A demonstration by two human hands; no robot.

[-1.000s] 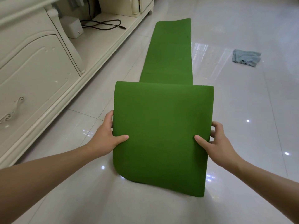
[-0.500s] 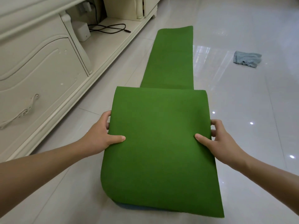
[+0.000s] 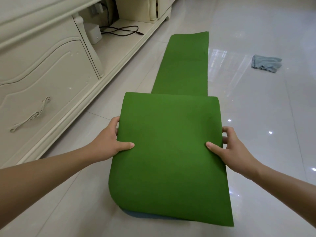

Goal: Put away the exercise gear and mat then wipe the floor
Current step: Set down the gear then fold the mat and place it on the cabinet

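Note:
A long green exercise mat lies on the glossy white tile floor, its far end stretched flat away from me. The near end is lifted and bent over towards me, and a sliver of its blue underside shows at the bottom. My left hand grips the mat's left edge, thumb on top and fingers underneath. My right hand grips the right edge the same way. A crumpled grey-blue cloth lies on the floor at the far right.
A cream cabinet with a carved drawer runs along the left. Its low open shelf holds a small white box and a black cable. Bare tiles spread to the right of the mat.
The lifted near end has come towards me and lower, so more green surface faces me and the blue underside now shows. Both hands keep their grip on the edges.

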